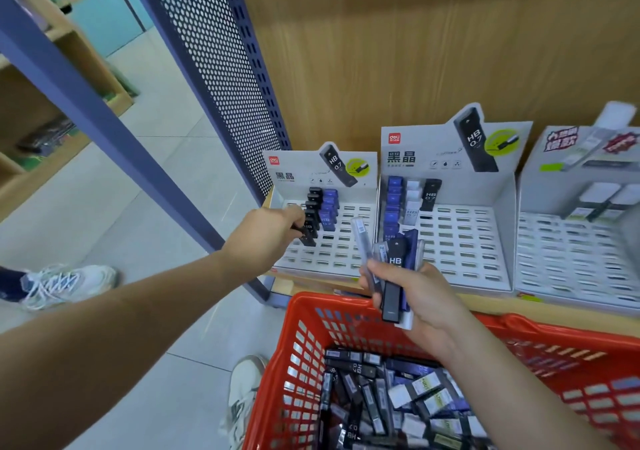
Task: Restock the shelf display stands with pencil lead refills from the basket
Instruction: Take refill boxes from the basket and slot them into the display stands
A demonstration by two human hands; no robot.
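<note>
The red lattice-walled plastic basket [298, 363] sits nearest, heaped with slim black, blue and white lead refills [381, 401]. Above its far rim the right hand [426, 297] is raised, its grip wrapped round a fanned bundle of refill cases [394, 276], black, blue and clear. The left arm reaches out straight; the left hand [263, 238] pinches a black case [308, 233] at the front of a row in the left display stand [343, 241]. That stand and the middle stand [460, 241] are white card with slotted trays, standing on a wooden shelf [554, 314].
</note>
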